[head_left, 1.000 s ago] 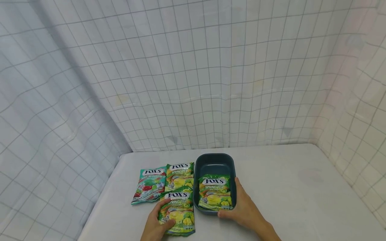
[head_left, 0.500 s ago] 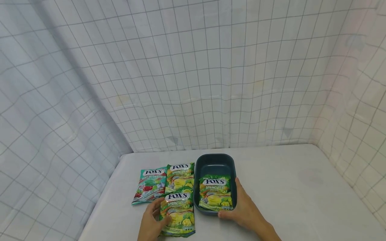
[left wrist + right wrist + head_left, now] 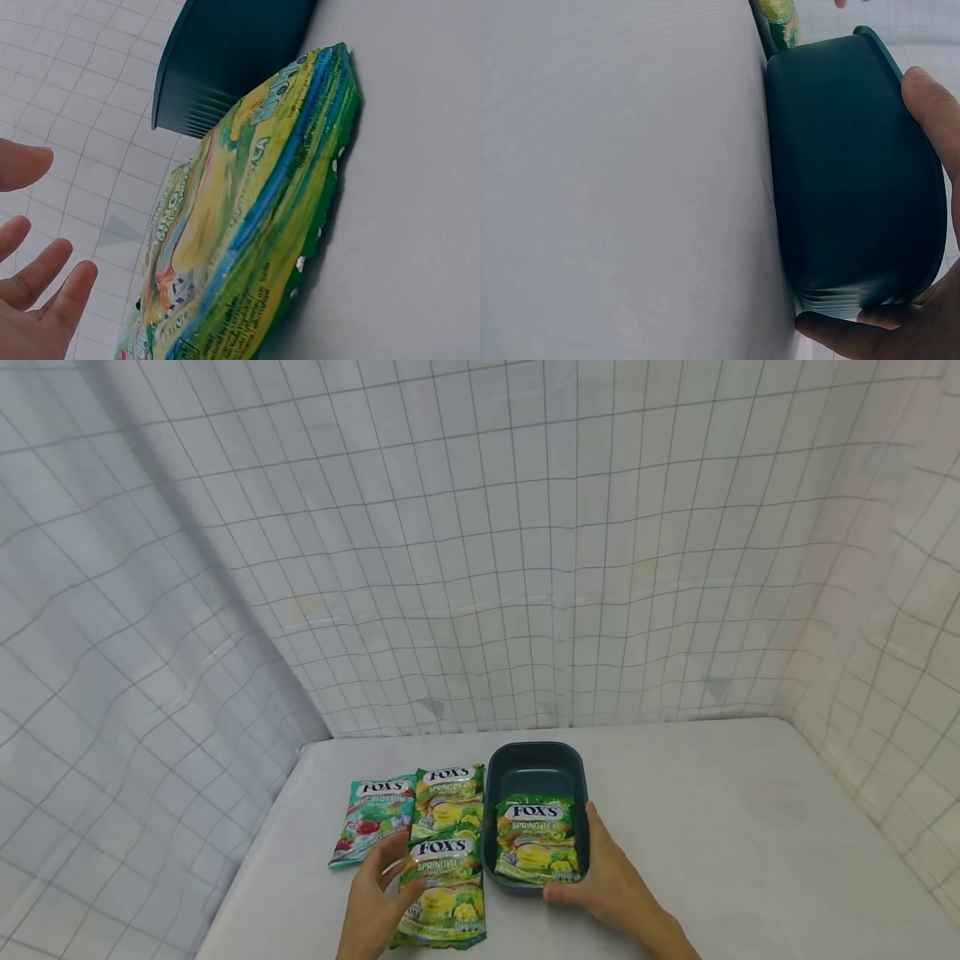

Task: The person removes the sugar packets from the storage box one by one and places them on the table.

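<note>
My left hand (image 3: 375, 893) hovers with spread fingers beside a green-yellow Fox's Spring Tea candy bag (image 3: 453, 893) lying at the front. In the left wrist view a gap shows between the fingers (image 3: 71, 296) and that bag (image 3: 240, 210). My right hand (image 3: 611, 885) grips the near right corner of a dark teal plastic container (image 3: 532, 777), thumb at the near rim, fingers along its right side. Inside the container's near half lies another Spring Tea candy bag (image 3: 534, 843). The right wrist view shows the container's outer wall (image 3: 855, 165) on the table.
Behind the front bag lies another Spring Tea candy bag (image 3: 447, 802), its lower edge overlapped. To its left is a turquoise Fox's Mint Blossom candy bag (image 3: 375, 814). A white table (image 3: 697, 818) carries everything, with grid-patterned white curtains (image 3: 525, 568) behind and at both sides.
My left hand has let go of the front candy bag and drawn up and left off it, fingers opening. The right hand and the container have stayed in place.
</note>
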The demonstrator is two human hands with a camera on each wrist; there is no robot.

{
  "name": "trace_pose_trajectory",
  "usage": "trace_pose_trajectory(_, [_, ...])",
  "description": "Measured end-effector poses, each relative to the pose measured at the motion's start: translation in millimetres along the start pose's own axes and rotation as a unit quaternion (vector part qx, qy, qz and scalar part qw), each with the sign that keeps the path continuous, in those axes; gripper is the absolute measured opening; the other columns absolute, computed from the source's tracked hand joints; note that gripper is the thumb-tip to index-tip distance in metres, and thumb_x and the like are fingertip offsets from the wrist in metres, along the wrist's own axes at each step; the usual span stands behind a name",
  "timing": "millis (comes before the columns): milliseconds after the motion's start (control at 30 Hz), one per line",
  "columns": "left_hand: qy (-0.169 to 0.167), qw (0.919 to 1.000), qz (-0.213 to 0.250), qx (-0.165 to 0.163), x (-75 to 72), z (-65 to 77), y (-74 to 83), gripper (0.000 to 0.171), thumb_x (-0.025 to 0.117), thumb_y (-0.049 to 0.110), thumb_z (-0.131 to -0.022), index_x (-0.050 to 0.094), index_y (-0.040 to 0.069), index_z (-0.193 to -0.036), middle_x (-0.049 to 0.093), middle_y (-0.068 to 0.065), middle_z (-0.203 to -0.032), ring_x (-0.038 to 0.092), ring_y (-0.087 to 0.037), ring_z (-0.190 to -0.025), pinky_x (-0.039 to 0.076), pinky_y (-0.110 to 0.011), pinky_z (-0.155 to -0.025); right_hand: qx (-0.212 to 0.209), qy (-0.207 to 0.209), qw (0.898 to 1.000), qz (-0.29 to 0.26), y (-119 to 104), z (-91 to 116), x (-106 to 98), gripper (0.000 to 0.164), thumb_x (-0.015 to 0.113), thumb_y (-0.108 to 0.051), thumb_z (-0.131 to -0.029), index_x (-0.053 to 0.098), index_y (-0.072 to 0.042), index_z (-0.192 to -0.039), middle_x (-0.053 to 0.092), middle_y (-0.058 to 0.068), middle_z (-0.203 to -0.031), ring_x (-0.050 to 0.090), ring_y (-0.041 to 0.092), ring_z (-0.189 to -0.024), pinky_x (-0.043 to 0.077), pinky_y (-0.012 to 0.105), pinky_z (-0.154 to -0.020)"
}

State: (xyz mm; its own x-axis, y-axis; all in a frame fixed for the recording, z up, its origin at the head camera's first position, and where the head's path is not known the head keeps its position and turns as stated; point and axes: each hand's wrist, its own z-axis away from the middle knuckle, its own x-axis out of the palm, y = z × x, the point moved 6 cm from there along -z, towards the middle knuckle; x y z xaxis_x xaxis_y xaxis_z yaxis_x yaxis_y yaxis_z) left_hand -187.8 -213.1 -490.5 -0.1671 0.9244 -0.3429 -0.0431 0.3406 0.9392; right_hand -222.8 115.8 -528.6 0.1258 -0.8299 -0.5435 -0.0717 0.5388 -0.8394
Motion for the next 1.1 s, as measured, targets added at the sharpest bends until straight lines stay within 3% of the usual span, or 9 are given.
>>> trace_pose_trajectory(333, [0.000, 0.9994, 0.001, 0.034, 6.5, -1.1, 23.0, 0.084, 0.078, -0.004, -0.086, 0.031, 0.004, -0.156, 0.045, -0.021, -0.150, 0.045, -0.038, -0.136, 0.042, -0.047, -0.109, -0.001, 0.000, 1.000, -0.004, 0.3, -0.1, -0.5, 0.149, 0.093, -0.060, -0.059, 0.005, -0.002, -0.163, 0.020, 0.021, -0.166, 0.028, 0.040, -0.148, 0.029, 0.063, -0.113])
trace_pose_trajectory(567, [-0.015, 0.9982, 0.027, 0.052, 9.7, -2.3, 27.5, 0.090, 0.082, 0.013, -0.088, 0.027, 0.007, -0.158, 0.041, -0.021, -0.151, 0.046, -0.040, -0.137, 0.043, -0.049, -0.109, 0.004, -0.002, 1.000, -0.004, 2.2, -1.1, 0.7, 0.149, 0.093, -0.061, -0.059, 0.004, -0.003, -0.163, 0.020, 0.021, -0.166, 0.028, 0.040, -0.148, 0.029, 0.063, -0.113])
trace_pose_trajectory(767, [-0.043, 0.9945, 0.044, 0.085, 21.8, -4.4, 37.6, 0.090, 0.079, 0.010, -0.090, 0.021, 0.006, -0.159, 0.038, -0.024, -0.154, 0.045, -0.042, -0.138, 0.043, -0.053, -0.108, 0.005, -0.003, 1.000, -0.012, 3.5, -0.5, 1.6, 0.149, 0.094, -0.060, -0.059, 0.004, -0.005, -0.164, 0.021, 0.019, -0.166, 0.029, 0.038, -0.148, 0.029, 0.063, -0.113])
trace_pose_trajectory(1100, [-0.055, 0.9895, 0.065, 0.117, 37.8, -7.9, 54.8, 0.088, 0.079, 0.015, -0.091, 0.025, 0.015, -0.160, 0.040, -0.016, -0.154, 0.046, -0.037, -0.138, 0.043, -0.043, -0.109, 0.005, 0.002, 1.000, -0.006, 3.7, -0.7, 1.3, 0.149, 0.093, -0.062, -0.058, 0.004, -0.004, -0.163, 0.021, 0.020, -0.166, 0.030, 0.039, -0.147, 0.031, 0.063, -0.112])
